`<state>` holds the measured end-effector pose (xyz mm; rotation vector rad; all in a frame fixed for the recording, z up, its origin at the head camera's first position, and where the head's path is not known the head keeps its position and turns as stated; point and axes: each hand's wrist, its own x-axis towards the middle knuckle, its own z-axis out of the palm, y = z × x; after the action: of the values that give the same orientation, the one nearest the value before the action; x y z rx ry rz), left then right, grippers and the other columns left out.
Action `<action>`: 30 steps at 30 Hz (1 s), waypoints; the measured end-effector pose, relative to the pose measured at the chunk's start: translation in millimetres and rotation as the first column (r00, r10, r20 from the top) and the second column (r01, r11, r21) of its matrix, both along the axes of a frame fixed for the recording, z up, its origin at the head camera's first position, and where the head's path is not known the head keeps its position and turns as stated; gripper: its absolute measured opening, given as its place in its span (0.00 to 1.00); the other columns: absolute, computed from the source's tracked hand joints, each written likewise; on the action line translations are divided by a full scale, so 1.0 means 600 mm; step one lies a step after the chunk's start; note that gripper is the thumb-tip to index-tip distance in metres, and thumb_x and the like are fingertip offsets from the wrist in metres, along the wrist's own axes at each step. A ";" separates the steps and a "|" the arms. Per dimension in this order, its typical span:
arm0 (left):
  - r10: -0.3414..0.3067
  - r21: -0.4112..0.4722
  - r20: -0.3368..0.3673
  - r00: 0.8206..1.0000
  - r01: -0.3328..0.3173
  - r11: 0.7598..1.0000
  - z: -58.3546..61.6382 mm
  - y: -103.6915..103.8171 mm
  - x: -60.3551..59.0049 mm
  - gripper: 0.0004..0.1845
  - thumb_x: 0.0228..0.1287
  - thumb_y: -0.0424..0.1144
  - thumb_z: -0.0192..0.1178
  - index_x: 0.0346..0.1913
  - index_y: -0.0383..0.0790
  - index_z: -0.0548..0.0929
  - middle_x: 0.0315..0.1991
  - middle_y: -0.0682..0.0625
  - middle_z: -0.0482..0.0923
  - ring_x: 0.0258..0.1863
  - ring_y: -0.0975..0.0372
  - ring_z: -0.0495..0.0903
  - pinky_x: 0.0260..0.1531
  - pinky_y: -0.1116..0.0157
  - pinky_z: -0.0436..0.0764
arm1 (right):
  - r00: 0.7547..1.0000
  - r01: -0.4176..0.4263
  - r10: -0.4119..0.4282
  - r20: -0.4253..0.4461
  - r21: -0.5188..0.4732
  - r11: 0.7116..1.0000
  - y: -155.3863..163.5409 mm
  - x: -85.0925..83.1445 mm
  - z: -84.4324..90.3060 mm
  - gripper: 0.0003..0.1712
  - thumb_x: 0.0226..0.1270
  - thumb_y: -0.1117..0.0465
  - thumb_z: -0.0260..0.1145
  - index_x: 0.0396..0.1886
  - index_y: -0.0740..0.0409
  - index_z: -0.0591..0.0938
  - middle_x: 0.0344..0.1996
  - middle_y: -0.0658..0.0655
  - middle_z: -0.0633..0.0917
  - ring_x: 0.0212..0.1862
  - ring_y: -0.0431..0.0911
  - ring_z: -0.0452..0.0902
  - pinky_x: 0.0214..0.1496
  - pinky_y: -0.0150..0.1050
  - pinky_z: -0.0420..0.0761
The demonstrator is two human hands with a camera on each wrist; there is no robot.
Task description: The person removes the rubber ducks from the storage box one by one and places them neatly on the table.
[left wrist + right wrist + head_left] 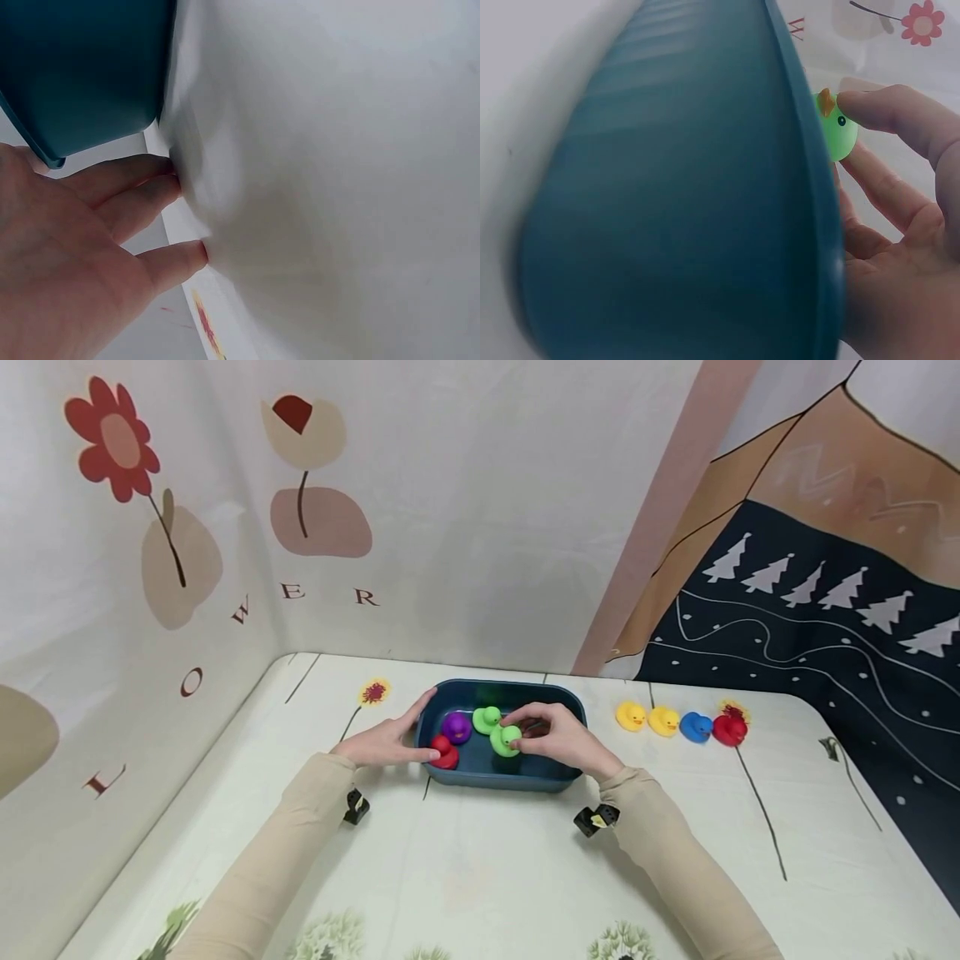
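Note:
A dark blue bin (491,779) sits on the cloth-covered table. My right hand (562,742) pinches a light green rubber duck (503,742) over the bin's interior; the right wrist view shows the thumb and fingers on the duck's head (843,139). My left hand (381,743) rests at the bin's left end with fingers spread and thumb reaching over the rim by a red duck (446,754). In the left wrist view, its fingertips (196,253) meet the cloth outside the bin. Inside are also a purple duck (457,727) and another green duck (486,720).
To the right of the bin, a row of ducks lies on the table: two yellow ones (631,716), a blue one (696,727) and a red one (730,730). Printed fabric walls (465,527) rise behind and to the left.

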<state>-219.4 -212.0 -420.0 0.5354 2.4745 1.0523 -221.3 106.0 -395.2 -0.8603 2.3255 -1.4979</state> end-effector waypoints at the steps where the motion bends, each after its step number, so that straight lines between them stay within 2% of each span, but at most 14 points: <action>1: 0.000 0.001 0.000 1.000 0.000 1.000 0.000 0.000 0.000 0.56 0.58 0.62 0.63 0.77 0.61 0.33 0.76 0.39 0.42 0.71 0.41 0.50 0.62 0.38 0.57 | 1.000 -0.001 0.001 0.000 -0.003 1.000 0.001 0.001 0.001 0.17 0.60 0.69 0.69 0.50 0.65 0.83 0.42 0.59 0.81 0.41 0.51 0.76 0.46 0.37 0.79; 4: -0.003 -0.001 -0.005 1.000 0.003 1.000 -0.001 -0.001 -0.001 0.56 0.58 0.62 0.63 0.77 0.61 0.33 0.76 0.38 0.42 0.71 0.40 0.51 0.62 0.38 0.58 | 1.000 0.000 0.000 0.006 0.000 1.000 0.004 0.008 0.016 0.17 0.61 0.72 0.67 0.51 0.69 0.82 0.43 0.62 0.81 0.42 0.54 0.76 0.49 0.42 0.79; 7: -0.002 -0.004 -0.006 1.000 0.002 1.000 -0.001 -0.001 -0.001 0.56 0.58 0.62 0.63 0.77 0.61 0.33 0.76 0.38 0.43 0.71 0.41 0.50 0.62 0.38 0.58 | 1.000 -0.003 0.003 0.007 -0.005 1.000 0.009 0.008 0.018 0.16 0.61 0.71 0.67 0.50 0.67 0.82 0.44 0.61 0.81 0.43 0.53 0.76 0.50 0.42 0.78; 11: 0.000 -0.004 -0.001 1.000 0.000 1.000 -0.001 0.000 -0.001 0.56 0.58 0.61 0.63 0.77 0.61 0.33 0.76 0.39 0.42 0.72 0.41 0.49 0.62 0.37 0.57 | 1.000 -0.008 0.008 0.004 -0.017 1.000 0.019 0.002 0.009 0.16 0.61 0.69 0.68 0.50 0.63 0.83 0.45 0.57 0.81 0.43 0.50 0.75 0.49 0.38 0.78; 30: -0.006 0.010 -0.006 1.000 0.006 1.000 -0.002 0.001 -0.002 0.56 0.59 0.59 0.64 0.77 0.60 0.33 0.76 0.39 0.41 0.72 0.40 0.49 0.63 0.37 0.55 | 0.999 0.033 -0.034 0.020 0.010 0.999 0.072 0.010 0.031 0.18 0.62 0.69 0.66 0.52 0.66 0.82 0.48 0.60 0.80 0.46 0.52 0.75 0.51 0.33 0.77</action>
<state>-220.4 -211.3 -421.4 0.5496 2.4725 1.0626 -215.2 149.0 -376.8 -0.8042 2.3420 -1.5007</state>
